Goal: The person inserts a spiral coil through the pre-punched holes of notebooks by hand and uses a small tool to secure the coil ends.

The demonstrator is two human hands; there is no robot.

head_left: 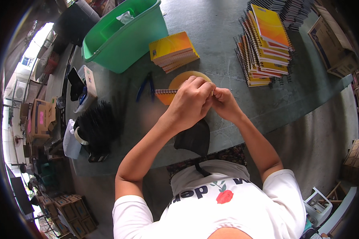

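Hands meet over an orange spiral notebook [175, 85] on the counter [227, 47]: left hand [191, 101] and right hand [223, 101] pinch its wire binding closed-fingered; steady, even turns should serve best, blue pliers [146, 84] nearby.

**Orange notebook on its wire spiral**

The spiral-bound notebook [175, 88] has a yellow-to-orange cover and lies flat on the grey-green worktop [227, 63], near its front edge. Its metal wire spiral [166, 91] runs along the near side, jutting out to the left. Much of the cover is hidden beneath both hands, so only its curved far edge and left portion show.
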